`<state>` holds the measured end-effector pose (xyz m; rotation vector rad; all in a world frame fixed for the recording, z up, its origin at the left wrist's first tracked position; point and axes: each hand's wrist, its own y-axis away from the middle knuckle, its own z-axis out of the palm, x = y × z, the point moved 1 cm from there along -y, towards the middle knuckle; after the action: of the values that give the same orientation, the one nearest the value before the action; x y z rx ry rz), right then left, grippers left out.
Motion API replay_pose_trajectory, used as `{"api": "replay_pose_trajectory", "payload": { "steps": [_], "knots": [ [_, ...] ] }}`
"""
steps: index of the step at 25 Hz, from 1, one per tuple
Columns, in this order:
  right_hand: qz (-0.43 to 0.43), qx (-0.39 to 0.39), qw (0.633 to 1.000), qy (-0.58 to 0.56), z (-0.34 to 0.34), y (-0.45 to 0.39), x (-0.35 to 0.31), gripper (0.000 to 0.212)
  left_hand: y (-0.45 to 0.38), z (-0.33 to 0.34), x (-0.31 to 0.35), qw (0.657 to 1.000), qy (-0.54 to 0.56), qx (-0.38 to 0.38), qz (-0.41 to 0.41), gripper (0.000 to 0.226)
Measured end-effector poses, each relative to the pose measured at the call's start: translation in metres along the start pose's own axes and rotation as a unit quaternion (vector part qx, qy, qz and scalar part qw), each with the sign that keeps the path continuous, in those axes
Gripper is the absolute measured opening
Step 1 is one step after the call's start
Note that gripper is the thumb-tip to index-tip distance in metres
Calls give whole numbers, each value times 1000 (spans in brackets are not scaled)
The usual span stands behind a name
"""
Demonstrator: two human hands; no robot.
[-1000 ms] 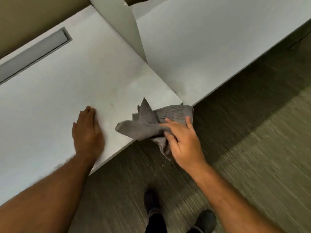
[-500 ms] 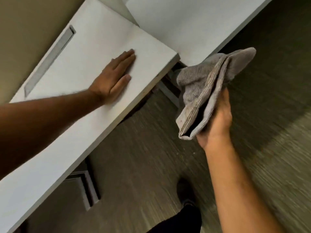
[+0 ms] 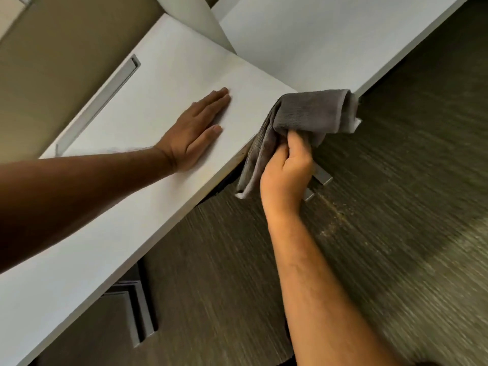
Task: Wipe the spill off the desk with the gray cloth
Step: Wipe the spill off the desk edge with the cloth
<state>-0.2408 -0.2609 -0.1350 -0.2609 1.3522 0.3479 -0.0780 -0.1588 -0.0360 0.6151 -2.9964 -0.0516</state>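
Observation:
The white desk (image 3: 163, 83) runs diagonally from lower left to upper right. My left hand (image 3: 196, 132) lies flat on it, palm down, fingers together and pointing toward the desk's right corner. My right hand (image 3: 286, 171) is closed on the folded gray cloth (image 3: 309, 113), held just off the desk's front edge at the corner. The cloth's upper fold hangs over the gap between the two desks. No spill shows on the visible desk surface.
A second white desk (image 3: 317, 35) adjoins at the upper right, with a grey divider panel (image 3: 195, 19) between them. A long cable slot (image 3: 103, 101) runs along the first desk's back. Dark carpet (image 3: 396, 207) lies below; desk legs (image 3: 320, 178) show under the edge.
The cloth left the desk's front edge, was raised in my right hand, and is now back down at the desk corner. My left hand stayed flat on the desk as the view shifted.

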Motion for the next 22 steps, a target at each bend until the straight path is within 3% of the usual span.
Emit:
{"api": "replay_pose_trajectory", "payload": {
  "steps": [2,5,12,15,19,22],
  "knots": [
    [-54,38,995,72,13,25,-9,29,0,-1,0,1000,8,1,2,64],
    [-86,9,989,121,23,60,-21,33,2,-2,1,1000,12,8,6,64],
    [-85,-62,980,169,22,128,-23,30,5,-1,-4,999,29,25,-9,60],
    [-15,-92,989,116,4,159,-17,30,5,0,-7,999,29,25,-14,60],
    [59,6,998,-10,-17,138,-36,37,5,0,-7,999,30,17,-20,60],
    [22,23,999,44,-10,67,-37,25,5,0,-10,999,39,22,-22,59]
  ]
}}
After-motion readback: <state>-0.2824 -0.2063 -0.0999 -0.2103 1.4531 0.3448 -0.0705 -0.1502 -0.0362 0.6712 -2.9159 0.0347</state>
